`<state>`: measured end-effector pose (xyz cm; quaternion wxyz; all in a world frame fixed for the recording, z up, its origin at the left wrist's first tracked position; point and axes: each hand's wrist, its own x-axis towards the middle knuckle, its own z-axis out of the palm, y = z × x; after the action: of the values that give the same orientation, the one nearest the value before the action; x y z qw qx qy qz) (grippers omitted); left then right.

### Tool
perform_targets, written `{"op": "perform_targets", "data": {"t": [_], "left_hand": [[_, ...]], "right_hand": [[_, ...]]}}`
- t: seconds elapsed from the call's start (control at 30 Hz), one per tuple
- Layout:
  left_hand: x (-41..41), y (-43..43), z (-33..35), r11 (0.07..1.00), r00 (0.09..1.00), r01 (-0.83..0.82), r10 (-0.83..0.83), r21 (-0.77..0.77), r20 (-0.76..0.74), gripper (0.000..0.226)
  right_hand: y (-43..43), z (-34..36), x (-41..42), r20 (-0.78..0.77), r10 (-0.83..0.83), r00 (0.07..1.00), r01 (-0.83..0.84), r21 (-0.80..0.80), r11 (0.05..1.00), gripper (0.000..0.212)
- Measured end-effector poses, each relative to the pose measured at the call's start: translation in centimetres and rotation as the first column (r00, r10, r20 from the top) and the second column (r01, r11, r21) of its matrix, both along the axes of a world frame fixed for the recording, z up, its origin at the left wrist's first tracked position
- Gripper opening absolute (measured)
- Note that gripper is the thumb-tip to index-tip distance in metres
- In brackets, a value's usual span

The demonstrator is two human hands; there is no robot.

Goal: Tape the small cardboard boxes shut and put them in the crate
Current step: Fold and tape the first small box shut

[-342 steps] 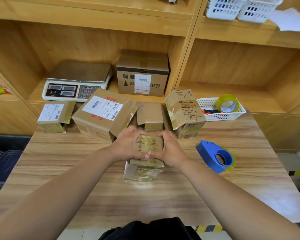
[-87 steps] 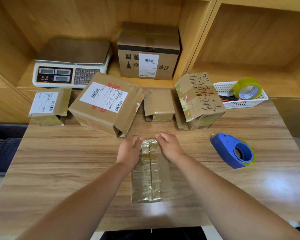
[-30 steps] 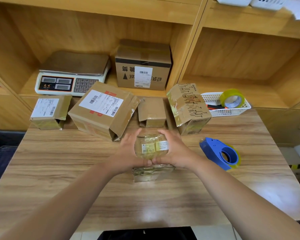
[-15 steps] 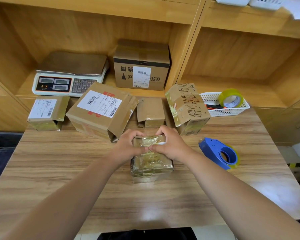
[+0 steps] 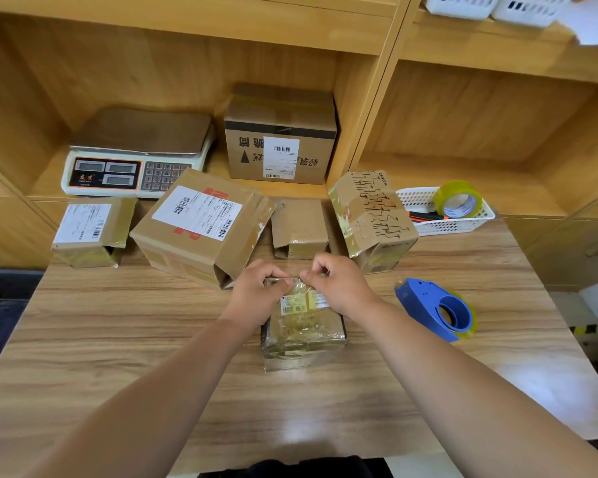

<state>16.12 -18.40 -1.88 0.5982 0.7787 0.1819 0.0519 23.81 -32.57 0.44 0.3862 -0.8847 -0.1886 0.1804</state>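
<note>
Pinching the far top edge of the small box (image 5: 302, 334) with the left hand (image 5: 256, 294) and the right hand (image 5: 335, 284). Fingers curled, thumbs tucked in, fingertips nearly meeting in the middle. Probably squeezing the shiny tape or a flap down to keep the top shut; hard to tell which.

Resting the small box flat on the table (image 5: 118, 322), right in front, most likely to let both hands push on it with no sliding. Wrapped all over in shiny tape, with a little label near the far end.

Keeping the blue tape holder (image 5: 435, 312) on the table near the right hand, apart from the box. Probably left there for an easy grab. Storing a spare yellow tape roll (image 5: 458, 203) in the white basket (image 5: 453, 227) at the back right.

Lined up along the back of the table: a little labelled box (image 5: 90, 229), a big labelled box (image 5: 201, 229), a plain box (image 5: 299, 227) and a box with black lines (image 5: 373, 219). Seemingly waiting for a turn, some with open ends showing. Behind them, up on the shelf, a scale (image 5: 135, 157).

Low on the left, past the table edge, something dark (image 5: 0, 312). Maybe the crate; cannot tell. Not yet put away, this small box.
</note>
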Motion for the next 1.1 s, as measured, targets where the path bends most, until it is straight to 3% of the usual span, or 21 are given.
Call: {"op": "perform_targets", "data": {"t": [0.17,0.3,0.43,0.53,0.7,0.8,0.93,1.1], "left_hand": [[0.0,0.0,0.0,1.0,1.0,0.007,-0.007,-0.021,0.002,0.021],[0.0,0.0,-0.2,0.999,1.0,0.018,-0.018,-0.034,-0.001,0.019],[-0.1,0.1,-0.4,0.998,0.999,0.015,-0.017,-0.065,-0.028,0.014],[-0.2,0.2,-0.5,0.996,0.998,0.007,-0.012,-0.086,-0.059,0.008],[-0.5,0.2,-0.8,0.981,0.997,-0.061,0.049,-0.185,-0.066,0.012],[-0.5,0.0,-1.3,0.979,0.997,-0.065,0.058,-0.193,-0.042,0.019],[-0.5,0.0,-1.7,0.973,0.996,-0.086,0.078,-0.215,-0.045,0.026],[-0.5,0.1,-1.5,0.974,0.997,-0.072,0.063,-0.213,-0.047,0.024]], "right_hand": [[-0.2,0.2,0.3,-0.094,0.069,0.993,-0.076,-0.073,0.994,0.026],[-0.1,0.6,0.7,-0.086,0.229,0.97,-0.244,-0.252,0.936,0.03],[0.0,0.9,0.6,-0.111,0.339,0.934,-0.353,-0.425,0.833,0.074],[0.2,1.2,0.1,-0.085,0.336,0.938,-0.333,-0.484,0.809,0.084],[0.3,0.8,-0.7,0.057,0.272,0.961,-0.225,-0.414,0.882,0.064],[0.7,0.2,-0.7,0.064,0.211,0.975,-0.167,-0.411,0.896,0.059],[1.4,0.1,-0.7,0.103,0.15,0.983,-0.096,-0.403,0.91,0.035],[1.4,-0.4,-0.7,0.12,0.118,0.986,-0.078,-0.296,0.952,0.029]]}}
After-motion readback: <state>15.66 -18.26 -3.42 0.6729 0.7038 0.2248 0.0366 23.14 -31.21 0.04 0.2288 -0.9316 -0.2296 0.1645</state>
